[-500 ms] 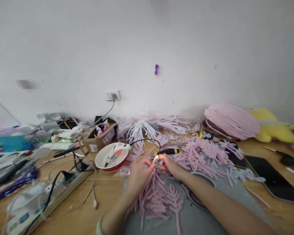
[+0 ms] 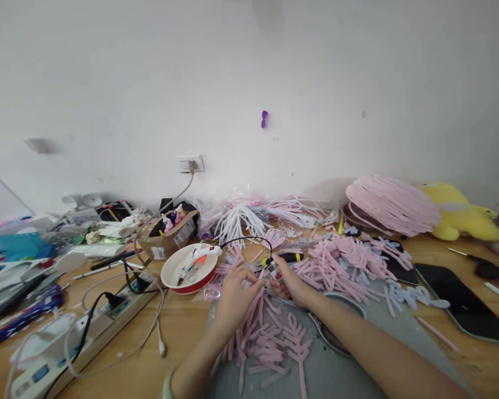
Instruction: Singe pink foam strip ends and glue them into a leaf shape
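1. On the counter (image 2: pixel 183 316), front centre: mat (image 2: pixel 324 371), craft stems (image 2: pixel 266 352) on top.
2. Left of mat: power strip (image 2: pixel 118 316).
3. Right of strip's far end: bowl (image 2: pixel 202 281), glue gun (image 2: pixel 203 254) inside; cardboard box (image 2: pixel 168 241) behind.
4. Right of mat: phone (image 2: pixel 466 302); plush toy (image 2: pixel 457 216) behind.

Printed labels mark a cardboard box (image 2: pixel 168 244) near the wall: a small white label (image 2: pixel 158 252) on its front bears dark marks too tiny to decipher, and a larger pale label (image 2: pixel 184 233) on its side carries print equally illegible. No words, brands, numbers or signs can be read anywhere across the crowded wooden table (image 2: pixel 183 338).
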`<state>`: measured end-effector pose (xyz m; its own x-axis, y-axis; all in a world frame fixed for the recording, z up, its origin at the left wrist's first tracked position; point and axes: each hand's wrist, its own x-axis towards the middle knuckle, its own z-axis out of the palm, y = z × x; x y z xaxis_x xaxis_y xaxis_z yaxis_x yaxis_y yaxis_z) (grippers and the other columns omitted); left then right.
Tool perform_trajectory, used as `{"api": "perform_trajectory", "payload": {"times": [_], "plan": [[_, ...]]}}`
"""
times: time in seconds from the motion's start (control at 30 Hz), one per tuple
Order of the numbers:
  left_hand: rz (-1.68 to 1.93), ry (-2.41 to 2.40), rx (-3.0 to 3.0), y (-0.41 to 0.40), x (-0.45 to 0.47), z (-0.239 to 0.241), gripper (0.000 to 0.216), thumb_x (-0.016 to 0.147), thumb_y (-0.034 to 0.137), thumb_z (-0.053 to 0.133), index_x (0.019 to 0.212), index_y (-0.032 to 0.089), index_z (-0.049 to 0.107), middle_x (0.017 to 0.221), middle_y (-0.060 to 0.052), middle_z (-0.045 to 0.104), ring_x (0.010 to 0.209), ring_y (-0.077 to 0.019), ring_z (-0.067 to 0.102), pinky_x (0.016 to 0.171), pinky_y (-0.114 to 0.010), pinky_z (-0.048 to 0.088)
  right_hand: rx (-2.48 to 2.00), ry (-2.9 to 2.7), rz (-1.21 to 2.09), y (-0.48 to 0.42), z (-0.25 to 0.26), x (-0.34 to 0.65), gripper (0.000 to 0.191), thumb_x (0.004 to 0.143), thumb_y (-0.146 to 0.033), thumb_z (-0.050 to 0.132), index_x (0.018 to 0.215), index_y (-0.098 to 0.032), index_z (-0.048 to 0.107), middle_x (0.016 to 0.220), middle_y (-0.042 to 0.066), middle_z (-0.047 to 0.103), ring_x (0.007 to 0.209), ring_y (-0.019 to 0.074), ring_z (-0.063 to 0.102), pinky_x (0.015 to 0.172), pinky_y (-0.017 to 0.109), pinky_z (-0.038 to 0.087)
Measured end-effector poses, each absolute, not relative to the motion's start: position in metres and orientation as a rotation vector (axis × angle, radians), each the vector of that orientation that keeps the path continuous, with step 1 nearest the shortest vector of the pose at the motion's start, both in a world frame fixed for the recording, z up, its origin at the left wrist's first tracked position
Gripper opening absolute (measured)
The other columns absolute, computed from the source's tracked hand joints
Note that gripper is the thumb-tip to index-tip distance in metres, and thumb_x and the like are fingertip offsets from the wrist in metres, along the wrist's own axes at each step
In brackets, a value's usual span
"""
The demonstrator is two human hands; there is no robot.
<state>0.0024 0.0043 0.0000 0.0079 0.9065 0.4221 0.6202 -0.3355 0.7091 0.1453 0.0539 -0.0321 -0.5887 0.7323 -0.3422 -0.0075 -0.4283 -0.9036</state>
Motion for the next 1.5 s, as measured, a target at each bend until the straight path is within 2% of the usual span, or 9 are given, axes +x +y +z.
{"api": "perform_trajectory", "payload": {"times": [0.13,0.2,0.3,0.33,0.47,0.77,1.07,1.27,1.5], "plan": [[1.172,1.469,1.93,0.002,0.001,0.009,0.016,0.065,0.021,0.063,0.052,0.018,0.055,0.068,-0.002,0.062,0.073,-0.0181,0.057,0.072,-0.031,0.041,-1.041,-1.397,1.891,0.062,-0.02,0.157,0.059,0.07,-0.074,0.015,0.051,-0.02,0.031,0.04,-0.008,0.021,0.033,0.0046,0.013,0.033,0.018,0.01],[1.057,1.348,1.966,-0.001,0.0,0.014,0.016,0.066,0.021,0.064,0.053,0.018,0.055,0.068,-0.001,0.062,0.072,-0.0166,0.057,0.071,-0.028,0.042,-1.128,-1.668,1.553,0.071,-0.011,0.169,0.047,0.074,-0.062,0.032,0.054,-0.02,0.033,0.044,-0.007,0.029,0.036,0.0053,0.022,0.036,0.019,0.018],[0.804,1.142,2.112,-0.007,-0.001,0.02,0.016,0.067,0.024,0.067,0.055,0.017,0.058,0.071,-0.002,0.063,0.073,-0.0153,0.057,0.072,-0.026,0.041,-1.209,-1.824,1.35,0.086,-0.001,0.192,0.03,0.061,-0.034,0.061,0.054,-0.018,0.037,0.046,-0.006,0.037,0.042,0.0065,0.032,0.043,0.02,0.024],[0.723,1.073,2.186,-0.008,-0.001,0.021,0.015,0.067,0.025,0.067,0.056,0.017,0.06,0.072,-0.002,0.064,0.075,-0.015,0.057,0.074,-0.026,0.04,-1.311,-1.98,1.121,0.09,0.001,0.198,0.025,0.059,-0.027,0.06,0.054,-0.018,0.038,0.046,-0.007,0.038,0.045,0.0071,0.033,0.045,0.021,0.025],[0.428,0.835,2.442,-0.013,0.0,0.018,0.014,0.07,0.03,0.066,0.063,0.018,0.064,0.077,-0.001,0.066,0.078,-0.0144,0.057,0.08,-0.027,0.036,-1.379,-2.155,0.919,0.099,-0.004,0.217,0.015,0.05,-0.005,0.054,0.054,-0.017,0.047,0.052,-0.005,0.046,0.052,0.0096,0.039,0.051,0.022,0.026],[0.27,0.728,2.502,-0.01,0.002,0.011,0.027,0.069,0.045,0.063,0.073,0.019,0.069,0.08,-0.003,0.068,0.08,-0.0164,0.058,0.076,-0.025,0.038,-1.462,-2.569,0.583,0.101,-0.015,0.223,0.021,0.053,-0.005,0.052,0.07,-0.016,0.059,0.069,0.003,0.06,0.062,0.0152,0.048,0.054,0.023,0.031],[0.673,1.127,2.235,-0.003,0.003,0.014,0.022,0.078,0.033,0.055,0.066,0.017,0.066,0.072,-0.003,0.065,0.072,-0.0151,0.057,0.071,-0.024,0.04,-1.378,-2.198,0.66,0.103,0.004,0.218,0.01,0.061,-0.01,0.05,0.065,-0.017,0.045,0.063,-0.001,0.052,0.06,0.0115,0.047,0.058,0.022,0.033],[1.02,1.348,1.929,0.004,0.0,0.005,0.018,0.077,0.03,0.051,0.073,0.018,0.063,0.077,-0.003,0.063,0.073,-0.0173,0.055,0.067,-0.026,0.04,-0.934,-1.466,1.436,0.074,0.012,0.174,0.033,0.05,-0.025,0.068,0.062,-0.019,0.037,0.059,-0.005,0.05,0.056,0.0108,0.047,0.058,0.026,0.037],[1.018,1.228,1.614,0.006,0.001,0.001,0.022,0.073,0.034,0.053,0.065,0.014,0.06,0.061,0.001,0.053,0.061,-0.0136,0.047,0.059,-0.024,0.035,-0.835,-1.238,1.63,0.047,-0.003,0.144,0.033,0.048,-0.024,0.074,0.06,-0.017,0.044,0.06,-0.005,0.051,0.055,0.0078,0.044,0.058,0.024,0.036]]}}
